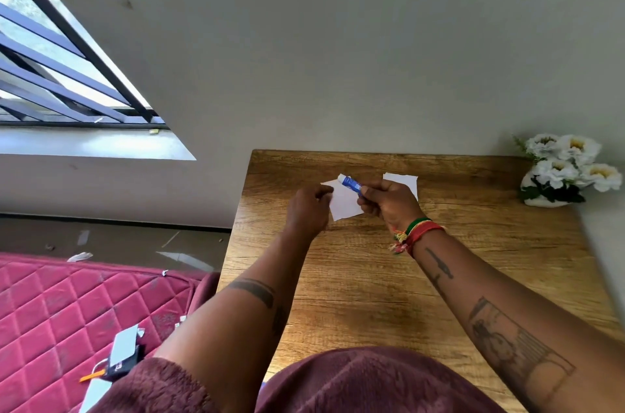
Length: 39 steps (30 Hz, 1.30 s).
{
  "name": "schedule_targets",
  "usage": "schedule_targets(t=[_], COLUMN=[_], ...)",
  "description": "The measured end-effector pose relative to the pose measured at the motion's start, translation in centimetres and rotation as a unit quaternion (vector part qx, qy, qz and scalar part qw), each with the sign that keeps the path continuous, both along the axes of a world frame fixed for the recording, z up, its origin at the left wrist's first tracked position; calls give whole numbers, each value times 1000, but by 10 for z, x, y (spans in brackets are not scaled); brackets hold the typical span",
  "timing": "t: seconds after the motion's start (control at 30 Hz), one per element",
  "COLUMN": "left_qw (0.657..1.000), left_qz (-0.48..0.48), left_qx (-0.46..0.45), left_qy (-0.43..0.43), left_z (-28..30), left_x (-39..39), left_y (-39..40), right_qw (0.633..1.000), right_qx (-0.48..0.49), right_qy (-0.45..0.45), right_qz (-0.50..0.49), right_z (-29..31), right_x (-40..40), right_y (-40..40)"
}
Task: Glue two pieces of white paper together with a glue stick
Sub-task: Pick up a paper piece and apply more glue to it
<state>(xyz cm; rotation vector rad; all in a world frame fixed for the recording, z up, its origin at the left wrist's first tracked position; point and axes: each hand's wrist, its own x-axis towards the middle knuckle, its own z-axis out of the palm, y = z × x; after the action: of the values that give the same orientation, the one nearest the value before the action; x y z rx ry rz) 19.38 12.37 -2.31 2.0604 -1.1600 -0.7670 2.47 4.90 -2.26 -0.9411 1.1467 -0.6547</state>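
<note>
A small white paper piece [345, 201] lies on the wooden table [372, 277] near its far edge. My left hand [309, 209] rests on the left side of this paper, fingers loosely bent. My right hand [389, 201] grips a blue and white glue stick [351, 182], its white tip pointing left over the paper's far corner. A second white paper piece [404, 182] lies just behind my right hand, partly hidden by it.
A white pot of white flowers [568, 169] stands at the table's far right corner by the wall. A red quilted mattress [67, 311] with scraps and small items lies on the floor to the left. A barred window [50, 57] is at upper left.
</note>
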Motion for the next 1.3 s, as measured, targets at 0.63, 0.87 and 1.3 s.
schedule_targets(t=[0.63,0.87,1.3], left_qw=[995,996,986], left_qz=[34,67,160], left_qx=[-8,-46,-15], left_qy=[-88,28,41], left_z=[-21,-13,-47], left_x=[40,43,70], left_y=[30,13,12], right_qw=[996,995,979], right_qx=[39,35,-72], right_qy=[16,-12,191], right_qz=[81,95,27], right_z=[-14,-21,-33], right_x=[47,78,68], right_y=[14,16,-11])
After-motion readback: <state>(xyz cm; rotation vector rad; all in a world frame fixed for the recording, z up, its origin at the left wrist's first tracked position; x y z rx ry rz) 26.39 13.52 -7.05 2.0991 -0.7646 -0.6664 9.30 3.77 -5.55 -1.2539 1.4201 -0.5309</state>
